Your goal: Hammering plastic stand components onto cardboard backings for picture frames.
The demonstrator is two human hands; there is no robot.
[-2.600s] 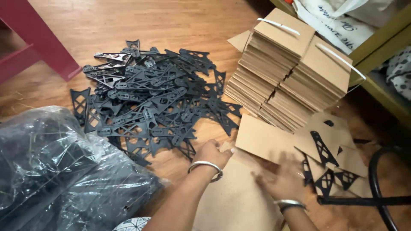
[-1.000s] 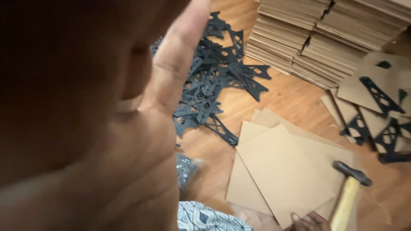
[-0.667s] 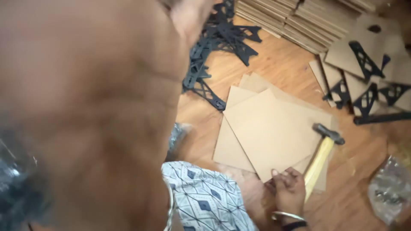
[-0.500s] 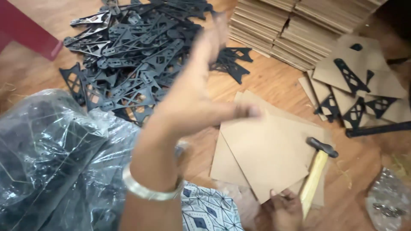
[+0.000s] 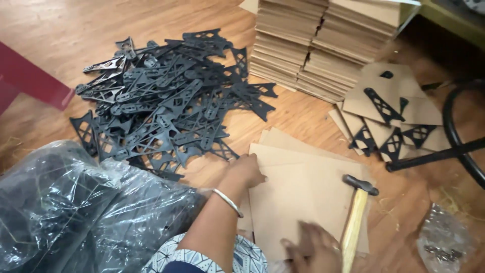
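Flat brown cardboard sheets [image 5: 303, 192] lie on the wooden floor [image 5: 303, 114], near centre. Left hand [image 5: 246, 171] rests loosely curled on their left edge, gripping nothing. Right hand [image 5: 314, 248] is closed around the wooden-handled hammer [image 5: 355, 222] lying across the sheets. Judgement: pin the stack flat and square before striking. Pile of black plastic lattice brackets [image 5: 172, 101] lies far left.

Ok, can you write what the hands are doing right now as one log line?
left hand: resting on cardboard sheets | right hand: holding hammer | black brackets: piled on floor
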